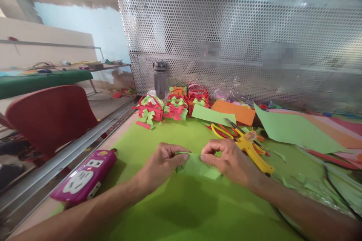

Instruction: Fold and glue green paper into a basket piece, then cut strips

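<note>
A small piece of light green paper with folded edges is held up between my two hands, just above the green mat. My left hand pinches its upper left edge between thumb and fingers. At the upper right edge, my right hand pinches it the same way. Beyond the right hand lies a yellow glue gun, with yellow-handled scissors beside it. Several small red and green paper baskets with bows stand at the back of the mat.
A purple power strip lies at the left. Behind the baskets stands a grey bottle against a perforated metal panel. Green paper sheets, an orange sheet, scraps and a black cable spread over the right side. A red chair is beyond the left edge.
</note>
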Tool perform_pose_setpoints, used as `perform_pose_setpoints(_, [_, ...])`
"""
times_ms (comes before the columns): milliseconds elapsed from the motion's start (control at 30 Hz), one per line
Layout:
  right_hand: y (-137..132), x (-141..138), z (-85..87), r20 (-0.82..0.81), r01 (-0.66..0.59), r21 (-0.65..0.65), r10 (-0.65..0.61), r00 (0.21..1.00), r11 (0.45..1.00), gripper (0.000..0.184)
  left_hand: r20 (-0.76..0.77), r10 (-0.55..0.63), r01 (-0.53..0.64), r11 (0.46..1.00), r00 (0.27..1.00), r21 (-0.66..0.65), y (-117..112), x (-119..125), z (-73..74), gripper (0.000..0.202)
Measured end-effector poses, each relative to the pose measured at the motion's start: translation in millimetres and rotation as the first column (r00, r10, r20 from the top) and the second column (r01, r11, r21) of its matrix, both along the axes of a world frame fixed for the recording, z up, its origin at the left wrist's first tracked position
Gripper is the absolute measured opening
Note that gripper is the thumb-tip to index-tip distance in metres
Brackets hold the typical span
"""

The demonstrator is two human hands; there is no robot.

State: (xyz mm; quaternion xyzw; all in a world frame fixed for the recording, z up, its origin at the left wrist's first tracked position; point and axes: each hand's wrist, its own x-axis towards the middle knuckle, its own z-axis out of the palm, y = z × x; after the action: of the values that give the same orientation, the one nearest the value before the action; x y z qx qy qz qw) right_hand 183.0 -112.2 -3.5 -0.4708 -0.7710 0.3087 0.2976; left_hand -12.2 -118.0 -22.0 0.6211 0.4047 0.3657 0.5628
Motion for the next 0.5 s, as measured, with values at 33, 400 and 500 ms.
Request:
perform_pose_setpoints(33, [0,0,0.0,-0.003,-0.006,0.003,0.006,1.000,1.000,0.015,-0.021,-0.002,0.002,1.000,1.000,0.019,0,0,0.7,0.030])
perform_pose_setpoints(400, [-5,-6,-9.5,0.175,-0.147,0.345,0.090,0.980,0.927,0.014,-0.371,0.048,0.066,0.955,0.927,0.290,-4,10,8.1,0.023])
perform_pose_setpoints(500, [-9,-9,-10.7,0.221,-0.159,0.400,0.073,0.972,0.903,0.015,-0.427,0.091,0.080,0.927,0.900,0.366,-7,12,10.9,0.020])
